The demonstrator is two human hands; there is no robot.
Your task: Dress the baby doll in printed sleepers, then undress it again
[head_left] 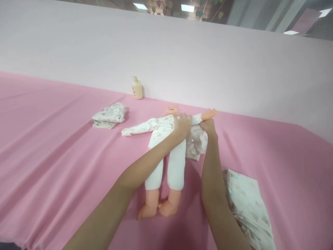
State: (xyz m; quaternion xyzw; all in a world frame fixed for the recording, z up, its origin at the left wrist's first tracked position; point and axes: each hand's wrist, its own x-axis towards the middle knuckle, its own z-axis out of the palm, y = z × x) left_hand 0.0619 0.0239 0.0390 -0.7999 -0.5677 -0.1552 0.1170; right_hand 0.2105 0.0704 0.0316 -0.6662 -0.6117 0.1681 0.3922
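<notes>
A baby doll (166,159) lies on its back on the pink sheet (57,146), head toward the wall, feet toward me. It wears white leggings and a patterned white top (156,130), one sleeve lying empty to the left. My left hand (182,125) rests on the doll's chest and shoulder, fingers curled over the garment. My right hand (208,125) is closed around the doll's bare outstretched arm (205,116), next to loose bunched cloth (196,144) of the top.
A folded patterned garment (109,116) lies left of the doll. A cream pump bottle (137,88) stands at the pale wall behind. Another patterned cloth (249,208) lies by my right forearm.
</notes>
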